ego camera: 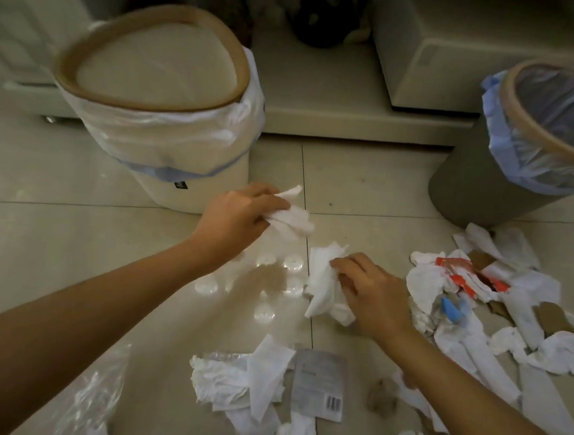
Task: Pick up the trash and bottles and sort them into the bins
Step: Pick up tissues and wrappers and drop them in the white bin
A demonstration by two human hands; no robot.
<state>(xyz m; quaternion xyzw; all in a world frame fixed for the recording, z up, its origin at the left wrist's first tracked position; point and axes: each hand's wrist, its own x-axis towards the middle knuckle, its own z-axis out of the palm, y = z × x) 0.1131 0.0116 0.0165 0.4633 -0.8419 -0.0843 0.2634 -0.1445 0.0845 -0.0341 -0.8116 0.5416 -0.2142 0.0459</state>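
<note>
My left hand [237,217] grips a crumpled white tissue [290,217] above the tiled floor, just in front of the cream bin [152,79], whose liner is white. Lower and to the right, my right hand [370,292] closes on another white tissue [325,282] that rests on the floor. The grey bin [487,185] with a blue liner stands at the right. A heap of tissues, cardboard scraps and a red-and-white wrapper [470,276] lies right of my right hand. More tissues [248,382] and a grey packet [320,381] lie nearer me.
A clear plastic bag [93,397] lies on the floor at the lower left. A low white platform [323,93] with a cabinet on it runs behind the bins. A dark round object [325,17] sits at the back. Ceiling lights reflect off the tiles between my hands.
</note>
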